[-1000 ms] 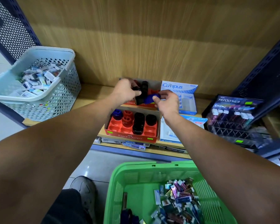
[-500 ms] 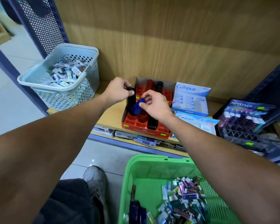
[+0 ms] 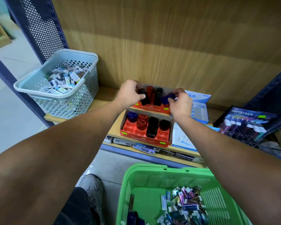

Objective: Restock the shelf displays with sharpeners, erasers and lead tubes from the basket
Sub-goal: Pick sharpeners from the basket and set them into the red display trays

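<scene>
1. While both arms reached over the shelf (image 3: 81,115), a grey basket (image 3: 75,101) sat at its left end, heaped with small boxed items.
2. Just right of it, the left hand (image 3: 130,95) curled round a black sharpener (image 3: 143,97) standing at the left end of the rear tray (image 3: 151,108), thumb pressed to its front.
3. Beside that sharpener in the same red tray stood a red one (image 3: 150,93) and another black one (image 3: 158,96), both upright.
4. Directly in front lay the front tray (image 3: 144,140), holding a blue sharpener (image 3: 131,116) at its back left, two red ones, a row of black ones and several bare slots.
5. At the rear tray's right end, the right hand (image 3: 180,104) pinched a blue sharpener (image 3: 167,97) between thumb and curled fingers, just above the tray; whether it touched a slot could not be told.
6. Behind that hand stood a white-and-blue eraser box (image 3: 199,104), touching the rear tray's side.
7. Farther right, a dark lead display (image 3: 245,120) tilted at the shelf's end.
8. Nearest the camera, below the shelf, the green basket (image 3: 169,179) held a pile of small packets toward its right and dark blue sharpeners at its lower left.
9. Left of it a grey shoe (image 3: 92,187) rested on the tiled floor.
</scene>
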Available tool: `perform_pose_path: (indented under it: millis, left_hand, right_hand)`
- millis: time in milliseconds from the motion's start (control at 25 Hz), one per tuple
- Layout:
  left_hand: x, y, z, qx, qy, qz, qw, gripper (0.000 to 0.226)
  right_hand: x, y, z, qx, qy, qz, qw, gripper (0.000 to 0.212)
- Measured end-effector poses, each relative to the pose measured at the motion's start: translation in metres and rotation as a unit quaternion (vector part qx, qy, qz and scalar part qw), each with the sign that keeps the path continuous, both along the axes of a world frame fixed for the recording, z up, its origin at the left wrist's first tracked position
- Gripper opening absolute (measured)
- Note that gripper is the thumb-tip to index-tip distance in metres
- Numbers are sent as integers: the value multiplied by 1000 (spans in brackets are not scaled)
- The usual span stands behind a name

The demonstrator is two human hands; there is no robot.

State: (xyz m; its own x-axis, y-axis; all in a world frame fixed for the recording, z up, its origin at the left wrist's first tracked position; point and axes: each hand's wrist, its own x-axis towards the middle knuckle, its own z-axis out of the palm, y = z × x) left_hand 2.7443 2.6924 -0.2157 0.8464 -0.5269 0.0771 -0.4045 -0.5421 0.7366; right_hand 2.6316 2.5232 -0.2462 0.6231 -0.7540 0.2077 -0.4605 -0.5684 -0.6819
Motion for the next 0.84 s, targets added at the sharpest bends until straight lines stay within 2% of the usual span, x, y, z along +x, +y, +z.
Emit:
perform_pose_path:
  millis: [120, 400, 680, 840]
  left_hand:
    - [2, -32, -4, 10, -27, 6, 1000, 23]
    - [18, -74, -18, 15, -63, 22, 998, 23]
    - [28, -87, -33, 33, -55, 8, 998, 26]
    - [33, -90, -34, -28, -1, 35, 999, 23]
  right_hand:
    - [9, -25, -8, -34, -4, 2, 999, 22]
    - [41, -59, -22, -97, 62, 42, 993, 19]
    - [59, -64, -39, -160, 105, 71, 979, 19]
    - [69, -69, -41, -161, 146, 71, 973, 27]
